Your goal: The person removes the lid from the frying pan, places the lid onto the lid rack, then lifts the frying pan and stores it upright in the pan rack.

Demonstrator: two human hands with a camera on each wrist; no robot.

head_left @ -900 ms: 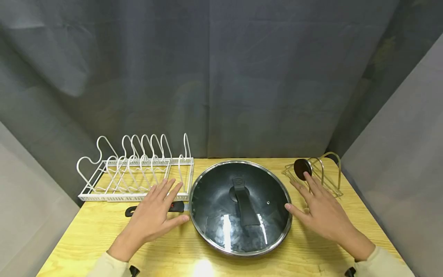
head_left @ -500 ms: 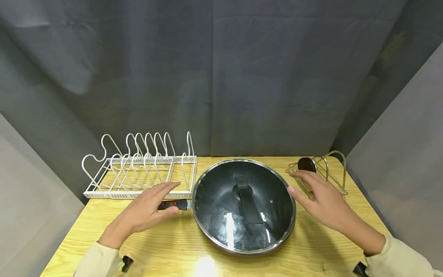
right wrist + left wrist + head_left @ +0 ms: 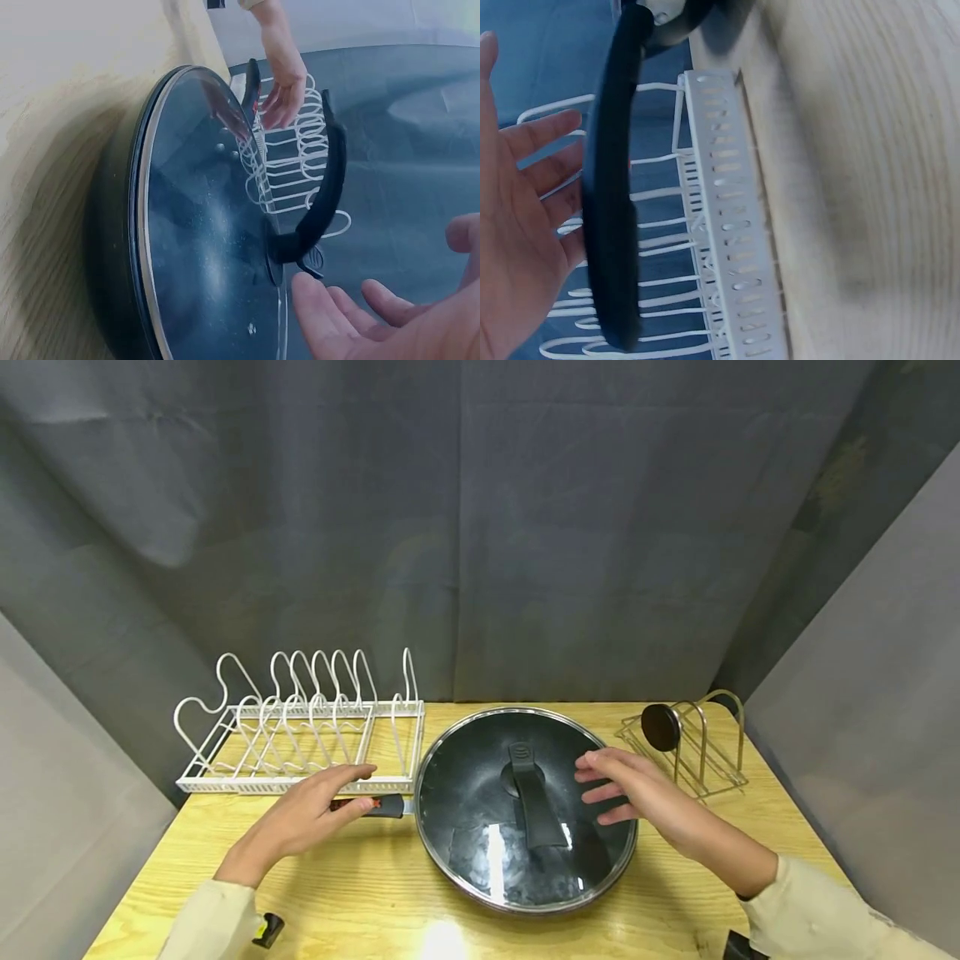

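Note:
A frying pan (image 3: 109, 247) with a glass lid (image 3: 472, 777) stands mid-table, its black handle (image 3: 387, 807) pointing left. On the lid is an upright black lid handle (image 3: 538, 810), arched in the right wrist view. My left hand (image 3: 296, 822) hovers by the pan's handle, fingers extended and thumb apart. The left wrist view shows the handle (image 3: 611, 202) passing in front of those fingertips, ungripped. Over the lid's right side is my right hand (image 3: 637, 789), fingers loosely bent and holding nothing. In the right wrist view its fingertips (image 3: 309, 289) are close to the lid handle.
A white wire rack (image 3: 300, 785) with upright loops stands behind the pan's handle at left. At right, a small brass-coloured rack (image 3: 705, 743) holds a dark round piece (image 3: 660, 727). A grey curtain (image 3: 585, 543) hangs behind the wooden table (image 3: 360, 893).
My right hand has moved left from near the brass-coloured rack to over the lid. The left hand has shifted slightly left and turned, its fingers drawing together beside the pan's handle.

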